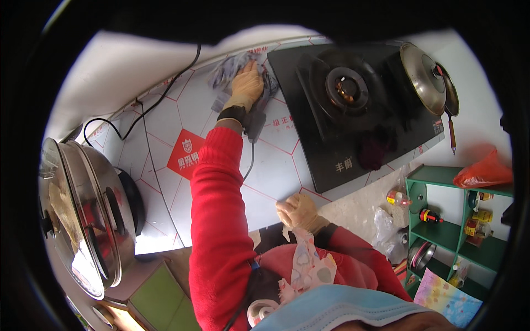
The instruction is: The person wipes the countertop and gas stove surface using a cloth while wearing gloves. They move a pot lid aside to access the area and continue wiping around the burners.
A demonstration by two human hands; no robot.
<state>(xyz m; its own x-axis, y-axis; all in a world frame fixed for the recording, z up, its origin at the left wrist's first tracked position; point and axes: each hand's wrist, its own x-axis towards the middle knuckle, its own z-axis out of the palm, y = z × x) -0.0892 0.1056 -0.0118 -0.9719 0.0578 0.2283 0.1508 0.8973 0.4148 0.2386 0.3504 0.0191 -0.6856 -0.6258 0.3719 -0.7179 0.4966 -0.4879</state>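
Note:
My left hand (248,85), in a thin translucent glove, is stretched out over the steel-look countertop (269,194) near the wall. Its fingers press on a crumpled grey-purple cloth (230,74), blurred by movement, just left of the black gas stove (285,78). A black strap circles that wrist, and beside it a small grey box (255,124) trails a cable. At the counter's front edge rests my right hand (300,211), also gloved, its fingers curled in with nothing visible in them. A dark red cloth (370,151) lies on the stove's front part.
On the left stands a large steel electric pot (99,198) with a glass lid. A black power cord (161,99) runs along the wall. A lidded pan (422,78) leans at the stove's right. Below right, a green shelf (439,231) holds bottles, bowls and a red bag (482,171).

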